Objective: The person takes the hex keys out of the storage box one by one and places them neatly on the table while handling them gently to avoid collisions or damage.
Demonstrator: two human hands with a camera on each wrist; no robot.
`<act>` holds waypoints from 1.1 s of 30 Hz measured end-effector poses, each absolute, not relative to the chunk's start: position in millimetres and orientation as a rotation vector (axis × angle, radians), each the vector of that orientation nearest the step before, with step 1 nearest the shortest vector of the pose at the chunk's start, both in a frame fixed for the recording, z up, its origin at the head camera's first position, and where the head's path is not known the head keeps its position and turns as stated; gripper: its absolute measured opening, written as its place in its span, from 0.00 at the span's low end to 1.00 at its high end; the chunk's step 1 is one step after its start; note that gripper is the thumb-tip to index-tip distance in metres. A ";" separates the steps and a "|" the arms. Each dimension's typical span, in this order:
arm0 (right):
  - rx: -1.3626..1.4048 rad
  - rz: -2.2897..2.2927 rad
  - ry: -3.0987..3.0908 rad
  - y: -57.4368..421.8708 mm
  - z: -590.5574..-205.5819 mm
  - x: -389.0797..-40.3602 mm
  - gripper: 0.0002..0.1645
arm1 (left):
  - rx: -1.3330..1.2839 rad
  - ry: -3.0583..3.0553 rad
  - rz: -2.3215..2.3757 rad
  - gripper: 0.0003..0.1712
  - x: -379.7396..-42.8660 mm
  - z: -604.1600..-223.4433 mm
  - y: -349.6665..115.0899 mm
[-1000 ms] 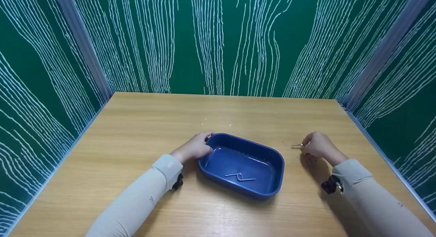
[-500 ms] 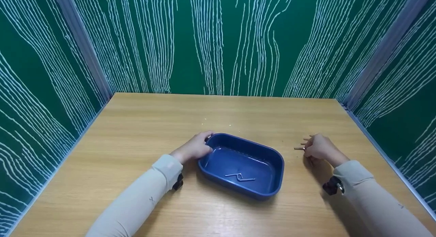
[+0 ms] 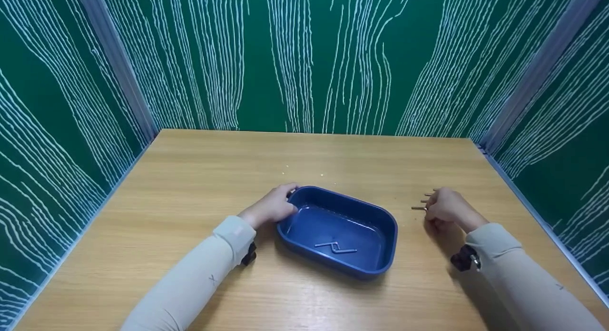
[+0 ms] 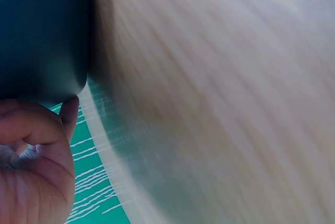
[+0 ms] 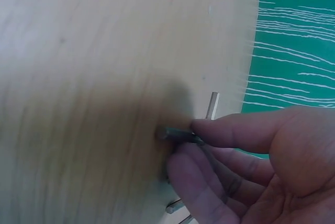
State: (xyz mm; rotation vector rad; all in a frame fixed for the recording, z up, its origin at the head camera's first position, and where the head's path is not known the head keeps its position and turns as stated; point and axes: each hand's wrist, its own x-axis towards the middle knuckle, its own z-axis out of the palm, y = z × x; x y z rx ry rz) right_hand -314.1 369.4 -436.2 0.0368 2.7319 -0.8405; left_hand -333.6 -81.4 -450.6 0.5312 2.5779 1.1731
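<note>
My left hand [image 3: 270, 207] grips the far left end of a dark blue open box [image 3: 340, 221], its thumb over the rim. The left wrist view shows the curled fingers against the box's outer wall [image 4: 42, 41]. Two L-shaped hex keys [image 3: 346, 250] lie inside, near the front wall. To the right of the box, my right hand [image 3: 447, 209] is low over the table, thumb and finger pinching a hex key [image 5: 178, 135] whose end juts out leftward. Several more hex keys [image 3: 428, 194] lie in a row just behind it, partly hidden by the hand.
The wooden table [image 3: 214, 164] bears a few tiny pale specks [image 3: 321, 175] behind the box. Green walls [image 3: 257, 60] with white wavy lines enclose it at the back and both sides.
Over the second, my right hand shifts slightly right and toward me, and the tips of several hex keys come into sight beside it. Left hand and box stay still.
</note>
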 end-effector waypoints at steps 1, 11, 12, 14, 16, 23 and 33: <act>0.042 -0.841 2.730 369.2 -436.0 -314.3 0.02 | 0.532 2.579 1.171 0.35 -333.8 -450.5 -81.3; 0.053 -0.860 2.763 361.7 -420.9 -317.6 0.23 | 0.530 2.576 1.175 0.36 -332.5 -449.5 -81.2; 0.043 -0.854 2.778 360.4 -418.9 -317.6 0.24 | 0.532 2.577 1.174 0.36 -332.4 -449.3 -81.2; 0.011 -0.846 2.824 356.8 -415.2 -316.7 0.25 | 0.537 2.576 1.170 0.35 -332.1 -449.1 -81.7; -0.028 -0.832 2.878 352.6 -412.3 -315.5 0.25 | 0.541 2.573 1.170 0.35 -331.9 -449.0 -82.1; -0.163 -0.815 3.019 337.2 -406.9 -312.0 0.23 | 0.537 2.563 1.176 0.30 -332.5 -449.7 -82.6; -0.290 -0.946 3.040 313.6 -401.2 -306.1 0.21 | 0.518 2.556 1.177 0.30 -333.0 -449.8 -82.1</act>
